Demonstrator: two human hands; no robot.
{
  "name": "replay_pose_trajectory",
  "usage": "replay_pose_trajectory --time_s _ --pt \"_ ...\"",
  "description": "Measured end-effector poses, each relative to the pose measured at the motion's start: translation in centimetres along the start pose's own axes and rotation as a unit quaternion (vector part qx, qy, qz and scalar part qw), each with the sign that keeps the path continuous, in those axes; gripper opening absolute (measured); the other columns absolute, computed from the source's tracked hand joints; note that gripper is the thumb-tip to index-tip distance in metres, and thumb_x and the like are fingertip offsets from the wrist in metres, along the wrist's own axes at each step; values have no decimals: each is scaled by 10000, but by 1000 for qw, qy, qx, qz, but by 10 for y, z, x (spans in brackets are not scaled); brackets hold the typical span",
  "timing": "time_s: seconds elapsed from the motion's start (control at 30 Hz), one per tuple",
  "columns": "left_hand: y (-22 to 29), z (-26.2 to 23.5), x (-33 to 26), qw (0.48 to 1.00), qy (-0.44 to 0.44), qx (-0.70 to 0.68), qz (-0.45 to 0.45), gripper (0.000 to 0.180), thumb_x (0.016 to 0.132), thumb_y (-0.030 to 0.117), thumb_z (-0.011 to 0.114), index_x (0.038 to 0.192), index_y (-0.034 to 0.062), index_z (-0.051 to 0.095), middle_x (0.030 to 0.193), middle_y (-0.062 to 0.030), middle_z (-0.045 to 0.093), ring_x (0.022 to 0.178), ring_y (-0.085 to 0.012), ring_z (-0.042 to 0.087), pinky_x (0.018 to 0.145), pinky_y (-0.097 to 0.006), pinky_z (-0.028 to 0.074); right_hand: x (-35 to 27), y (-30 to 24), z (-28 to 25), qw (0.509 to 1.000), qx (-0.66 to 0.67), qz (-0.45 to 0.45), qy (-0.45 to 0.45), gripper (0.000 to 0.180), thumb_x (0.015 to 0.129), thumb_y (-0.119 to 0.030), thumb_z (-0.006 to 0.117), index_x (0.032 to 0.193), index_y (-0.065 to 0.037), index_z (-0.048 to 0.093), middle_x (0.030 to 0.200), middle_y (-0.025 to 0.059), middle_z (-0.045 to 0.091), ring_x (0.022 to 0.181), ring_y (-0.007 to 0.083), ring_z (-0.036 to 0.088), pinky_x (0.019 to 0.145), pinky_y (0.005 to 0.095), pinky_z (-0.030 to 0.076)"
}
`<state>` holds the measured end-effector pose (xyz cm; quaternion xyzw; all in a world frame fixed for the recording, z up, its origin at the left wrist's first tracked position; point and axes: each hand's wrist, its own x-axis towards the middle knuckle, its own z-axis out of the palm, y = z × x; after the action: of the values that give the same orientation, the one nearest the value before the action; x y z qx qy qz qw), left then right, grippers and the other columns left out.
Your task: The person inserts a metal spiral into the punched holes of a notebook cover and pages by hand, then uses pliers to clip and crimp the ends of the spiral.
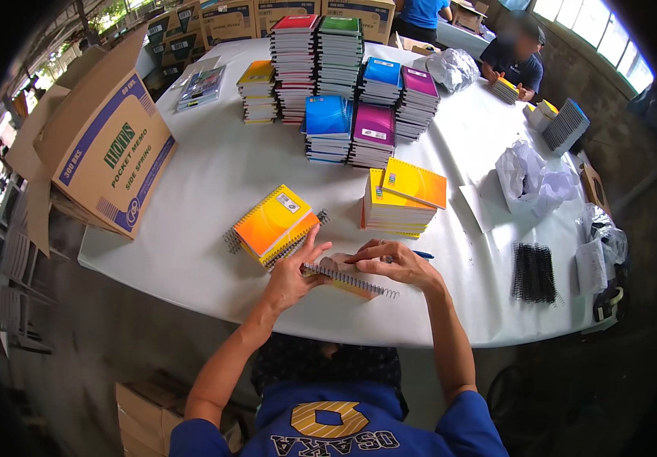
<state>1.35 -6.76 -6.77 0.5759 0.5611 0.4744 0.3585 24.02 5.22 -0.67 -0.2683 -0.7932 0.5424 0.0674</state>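
Note:
Near the table's front edge, my left hand [292, 280] grips the left end of a small yellow-orange spiral notebook [359, 288]. A dark wire coil [383, 291] runs along its edge, and its loose end sticks out past the right side. My right hand [403, 266] is closed, with thumb and fingertips pressed together at the notebook's pages; the exact contact is partly hidden. Just beyond my left hand lies a small pile of yellow-orange notebooks [276, 221] with coils sticking out at the sides. A taller stack of yellow notebooks [397, 209] stands beyond my right hand, with a blue pen [423, 254] nearby.
Tall stacks of red, green, blue and purple notebooks [340, 68] stand toward the back. An open carton [115, 152] is at left. Black wire coils [534, 273] and plastic bags [534, 179] lie at right. A person [517, 61] handles notebooks at the far right.

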Motion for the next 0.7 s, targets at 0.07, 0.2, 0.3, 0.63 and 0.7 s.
replay_pose_trajectory --time_s 0.07,0.2,0.3,0.63,0.7 --pt "-3 0 3 999 -4 -37 14 959 727 163 835 1514 66 296 1374 -90 579 1138 -149 607 961 -284 489 -5 6 0 999 37 -3 33 458 892 -449 619 1127 -71 727 1116 105 636 1020 239 588 931 347 443" --pt "-9 -18 3 993 -85 -78 9 733 809 185 775 1434 19 430 1365 -103 580 1276 -183 523 1054 -296 420 -50 8 -26 991 6 -21 132 408 883 -398 658 1113 -70 734 1151 135 637 1053 252 591 928 349 440" --pt "-11 -16 7 978 -162 -133 -15 609 843 222 745 1367 8 520 1378 -99 568 1328 -202 474 1111 -329 366 -99 39 -58 956 -100 71 267 342 845 -298 729 1096 -66 733 1202 183 620 1106 283 578 954 364 425" --pt "-8 2 -5 988 -115 -98 -15 549 940 422 611 1378 98 544 1376 -40 580 1304 -147 493 1066 -298 395 -60 78 34 818 -444 -29 364 563 812 -192 744 1336 -132 547 1273 182 489 1178 341 460 1004 478 372" --pt "4 7 -5 995 -84 -49 -1 552 935 417 615 1387 110 536 1347 -59 601 1220 -168 565 1001 -301 446 -55 87 38 809 -456 -23 370 575 814 -196 738 1347 -131 531 1260 193 484 1175 348 452 1000 496 370"
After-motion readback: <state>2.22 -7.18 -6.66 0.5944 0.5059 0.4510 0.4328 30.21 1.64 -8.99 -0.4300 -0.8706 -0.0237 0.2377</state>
